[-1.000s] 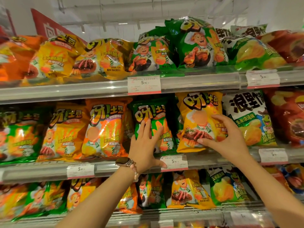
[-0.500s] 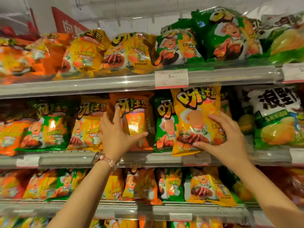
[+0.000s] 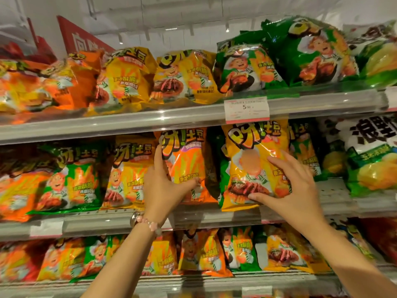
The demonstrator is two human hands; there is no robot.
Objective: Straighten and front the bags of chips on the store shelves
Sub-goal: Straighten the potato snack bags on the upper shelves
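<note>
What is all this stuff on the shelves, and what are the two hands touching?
Orange bag: one, orange, middle shelf, left hand on it.
Yellow bag: one, yellow, middle shelf, standing forward, right hand on it.
Top shelf bags: several, orange, yellow, green.
Bottom shelf bags: many, mixed colours, blurred.
Price tag: one, white and red, top shelf edge.
Red sign: one, upper left.
Bracelet: one, pink, left wrist.
Left hand: grips orange bag.
Right hand: grips yellow bag.
</note>
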